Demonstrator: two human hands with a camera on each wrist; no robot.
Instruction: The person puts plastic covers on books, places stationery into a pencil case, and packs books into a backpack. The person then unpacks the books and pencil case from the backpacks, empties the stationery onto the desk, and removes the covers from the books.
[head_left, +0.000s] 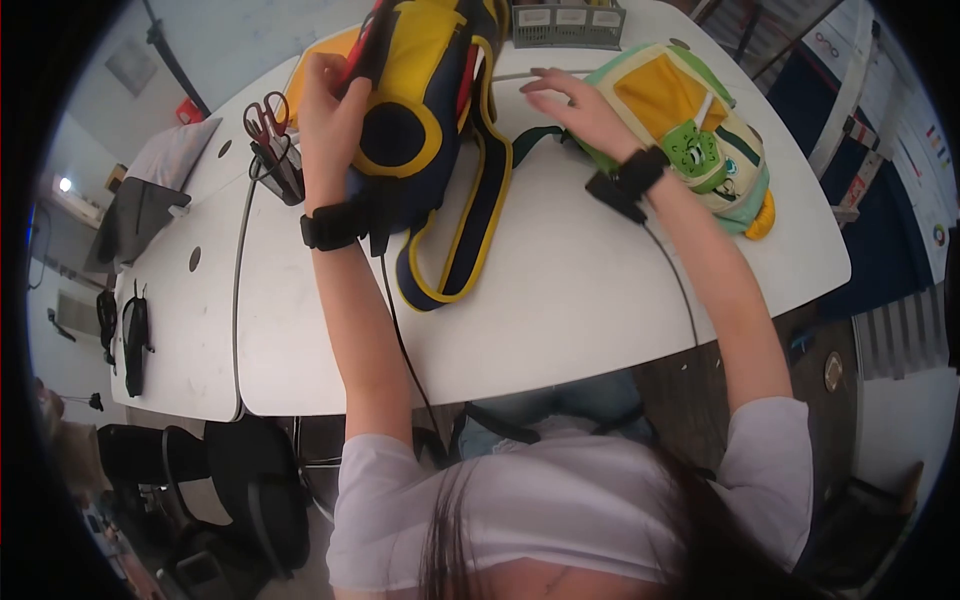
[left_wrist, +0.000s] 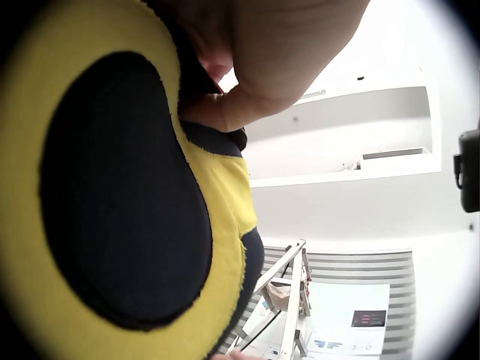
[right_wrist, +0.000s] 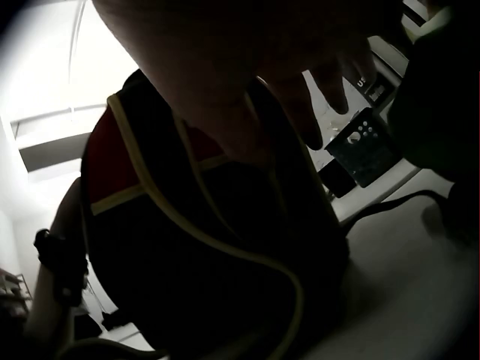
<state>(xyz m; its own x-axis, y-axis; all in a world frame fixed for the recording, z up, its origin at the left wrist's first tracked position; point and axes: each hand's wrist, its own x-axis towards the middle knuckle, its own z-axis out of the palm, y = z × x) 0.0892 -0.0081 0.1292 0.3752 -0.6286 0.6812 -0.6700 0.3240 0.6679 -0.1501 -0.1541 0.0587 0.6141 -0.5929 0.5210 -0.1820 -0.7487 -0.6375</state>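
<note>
A navy, yellow and red backpack lies on the white table in front of me, its yellow-edged strap looped toward the near edge. My left hand grips the backpack's left side; in the left wrist view the thumb presses into the dark fabric beside a navy oval patch ringed in yellow. To the right of the backpack is my right hand, its fingers extended toward the strap side and holding nothing. In the dim right wrist view its fingers overlap the backpack.
A green and cream backpack with a cartoon face lies to the right, under my right forearm. Scissors stand in a dark holder at left. A grey basket sits at the back. Cables cross the table.
</note>
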